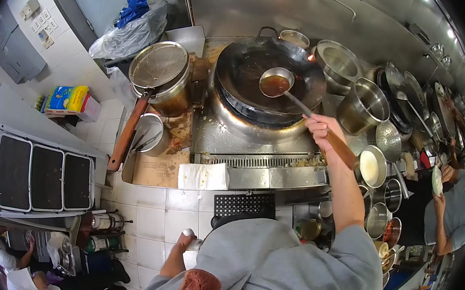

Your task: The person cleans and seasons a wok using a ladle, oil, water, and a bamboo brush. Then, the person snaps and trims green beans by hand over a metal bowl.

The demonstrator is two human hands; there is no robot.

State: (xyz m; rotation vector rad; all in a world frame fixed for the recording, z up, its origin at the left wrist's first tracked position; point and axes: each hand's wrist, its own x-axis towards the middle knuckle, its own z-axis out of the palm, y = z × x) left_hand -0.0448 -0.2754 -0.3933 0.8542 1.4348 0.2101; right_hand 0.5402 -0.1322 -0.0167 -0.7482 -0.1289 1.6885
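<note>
My right hand (324,132) is closed round the wooden handle of a long ladle (305,110). The ladle's round bowl holds a reddish-brown liquid (275,85) and is over the inside of a large dark wok (240,62). This wok sits on a steel burner range (239,137). Down by my side, low over the tiled floor, my left hand (183,242) is closed. A small whitish thing shows at its fingers, too small to name. A folded white cloth (203,177) lies on the range's front edge.
Left of the wok, a mesh strainer (161,64) with a wooden handle rests on a steel pot (172,101). Steel bowls (338,60), a deep pot (364,106) and several ingredient containers (373,166) stand right. Another person (456,205) is at the far right; a step ladder (44,177) stands left.
</note>
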